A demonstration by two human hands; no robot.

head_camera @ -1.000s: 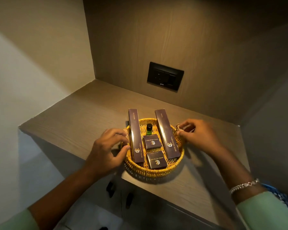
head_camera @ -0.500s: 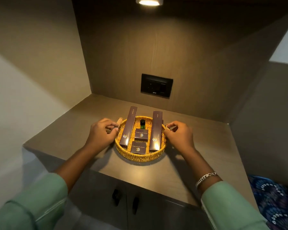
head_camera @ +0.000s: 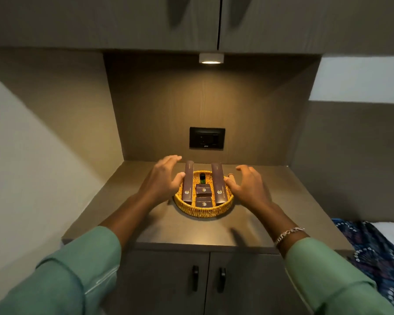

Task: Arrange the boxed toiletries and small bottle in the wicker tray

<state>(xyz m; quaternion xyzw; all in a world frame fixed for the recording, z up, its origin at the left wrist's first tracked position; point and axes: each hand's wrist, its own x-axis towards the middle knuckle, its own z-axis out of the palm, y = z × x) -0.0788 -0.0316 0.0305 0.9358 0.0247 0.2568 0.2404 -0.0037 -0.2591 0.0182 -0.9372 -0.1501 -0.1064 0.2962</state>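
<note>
Wicker tray [head_camera: 204, 212], round and yellow, is seen resting on the wooden counter [head_camera: 191, 233], roughly centred beneath the black socket plate [head_camera: 207, 138] on the back panel. Two long brown boxes are laid in it lengthwise, the left long box [head_camera: 188, 183] and the right long box [head_camera: 218, 183], their far ends projecting over the far rim. Between them, a small green bottle [head_camera: 202, 178] with a dark cap is stood at the far end, a small square box [head_camera: 203, 190] is placed just nearer, and a wider box [head_camera: 204, 201] is set at the near end.

The left hand [head_camera: 163, 179] is held at the left edge of the tray with the fingers spread and gently curved; nothing is gripped, though whether the thumb touches the rim cannot be told. The right hand [head_camera: 246, 187] is held at the right edge in the same manner, fingers open and loosely curled, nothing grasped. A small pale handle [head_camera: 230, 175] is glimpsed at the tray's right side, just beside the right fingers. A chain bracelet [head_camera: 288, 233] is worn on the right wrist, and green sleeves [head_camera: 323, 276] are seen on both forearms. A ceiling lamp [head_camera: 211, 58] is lit above the niche, and two cabinet doors with dark handles [head_camera: 195, 278] are seen below the counter.
</note>
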